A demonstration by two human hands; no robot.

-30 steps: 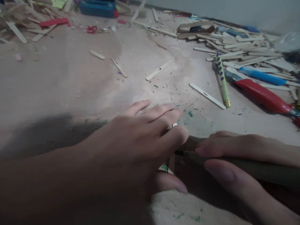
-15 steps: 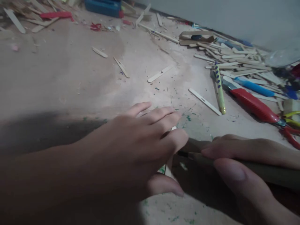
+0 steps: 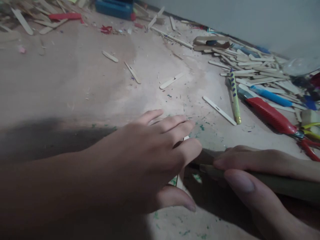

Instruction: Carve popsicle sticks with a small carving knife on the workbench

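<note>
My left hand (image 3: pixel 152 146) bears down on a wooden craft stick (image 3: pixel 180 178), its fingers curved over it and its thumb tucked low beside it. Only short pieces of the stick show between and below the fingers. At the right, my right hand (image 3: pixel 262 173) grips a slim dark green tool (image 3: pixel 282 186) between thumb and fingers. The tool's thin dark tip points left, close to the left index fingertip and the stick. Shadow hides the exact contact, and I cannot tell what kind of tool it is.
Behind my hands lie a notched craft stick (image 3: pixel 218 110), a dotted yellow pencil-like rod (image 3: pixel 234 96) and a red-handled cutter (image 3: pixel 272 115). Craft sticks (image 3: pixel 262 71) pile up at right, near red-and-yellow-handled pliers (image 3: pixel 308 143). A blue box (image 3: pixel 115 8) stands at the back.
The scene has shifted slightly down and right in view. My right hand and the tool have edged a little left relative to the left hand, which keeps its hold.
</note>
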